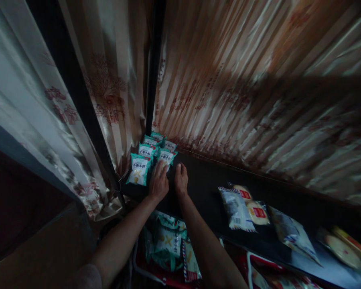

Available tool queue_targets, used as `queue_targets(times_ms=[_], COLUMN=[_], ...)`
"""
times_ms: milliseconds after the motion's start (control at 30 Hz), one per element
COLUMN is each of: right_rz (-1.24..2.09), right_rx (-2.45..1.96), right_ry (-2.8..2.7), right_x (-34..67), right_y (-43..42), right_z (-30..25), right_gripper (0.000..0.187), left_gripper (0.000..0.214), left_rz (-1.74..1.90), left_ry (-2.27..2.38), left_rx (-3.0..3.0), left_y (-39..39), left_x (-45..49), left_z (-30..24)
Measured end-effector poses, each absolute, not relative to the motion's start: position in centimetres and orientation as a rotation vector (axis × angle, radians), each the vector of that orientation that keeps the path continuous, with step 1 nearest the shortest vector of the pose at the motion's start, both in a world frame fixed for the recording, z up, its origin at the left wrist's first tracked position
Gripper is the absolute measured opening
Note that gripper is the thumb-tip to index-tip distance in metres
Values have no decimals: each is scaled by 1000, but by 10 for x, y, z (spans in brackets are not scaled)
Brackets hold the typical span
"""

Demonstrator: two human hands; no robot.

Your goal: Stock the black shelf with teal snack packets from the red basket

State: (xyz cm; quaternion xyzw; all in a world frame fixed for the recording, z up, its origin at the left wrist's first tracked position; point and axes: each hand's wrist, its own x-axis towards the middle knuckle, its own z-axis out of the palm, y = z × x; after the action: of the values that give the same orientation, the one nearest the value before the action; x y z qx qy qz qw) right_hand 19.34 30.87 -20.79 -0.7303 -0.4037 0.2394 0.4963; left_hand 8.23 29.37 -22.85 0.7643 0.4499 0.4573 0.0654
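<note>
From my distant seat I am watching the teal-and-white snack bag [169, 153], which is sitting on the black shelf [198, 172] in front of the foot of the black corner post [155, 72], a little to its right. I am judging it to be light and soft, because it is looking puffed and its film is creasing. The shiny film is probably being slippery under dry fingers, and the contents may be breaking if somebody is squeezing the middle hard. So I am preferring a gentle hold at both sides, with the palms, or a pinch at the flat top seam.

The left hand [159, 185] is lying over the lower part of this bag, farther from the post than the bag's printed name, with its fingers extended. I am not able to tell how firmly it is pressing. The right hand [181, 180] is staying open, its fingers together and pointing toward the curtain; it is resting just beyond the bag's right side, on the side away from the post, and seems to be holding nothing. The other teal bags [138, 170] are crowding around the post's foot.
</note>
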Motion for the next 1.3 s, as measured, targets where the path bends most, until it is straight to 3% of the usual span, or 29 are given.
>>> queue_targets(times_ms=[367,700,1100,1300], right_rz=[524,537,602,596], right_rx=[-1764,-1680,-1892,-2053], right_ry=[-917,-1023,-1169,-1194], right_x=[193,175,173,187], right_y=[227,157,96,84], right_z=[-215,-217,-260,-276], right_gripper=[50,37,36,40], left_gripper=[46,48,45,49], left_rz=[1191,970,445,354], left_ry=[980,931,1134,1410], left_rx=[2479,2422,2316,2243], left_y=[218,158,108,108], left_x=[87,76,67,69], left_z=[-220,-250,-263,-257])
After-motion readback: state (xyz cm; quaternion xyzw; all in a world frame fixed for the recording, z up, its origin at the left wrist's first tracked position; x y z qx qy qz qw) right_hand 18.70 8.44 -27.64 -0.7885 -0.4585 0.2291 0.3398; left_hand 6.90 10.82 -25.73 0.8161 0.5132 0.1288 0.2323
